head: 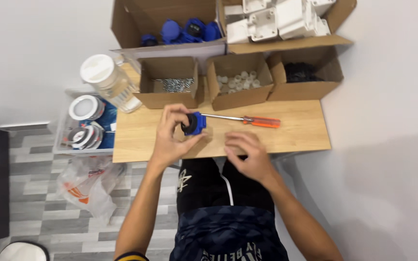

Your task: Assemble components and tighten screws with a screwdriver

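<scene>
Left hand (172,135) raised, fingers curled gripping; right hand (247,154) lowered, fingers bent.

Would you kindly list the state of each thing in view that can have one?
Left hand: closed around the blue and black part, held just above the table.
Right hand: holding nothing visible, fingers curled on the table edge.
Screwdriver: lying flat, untouched.
Screw box: open, partly filled.
White-parts box: open.
Black-parts box: open.
Jar: lid on.
</scene>
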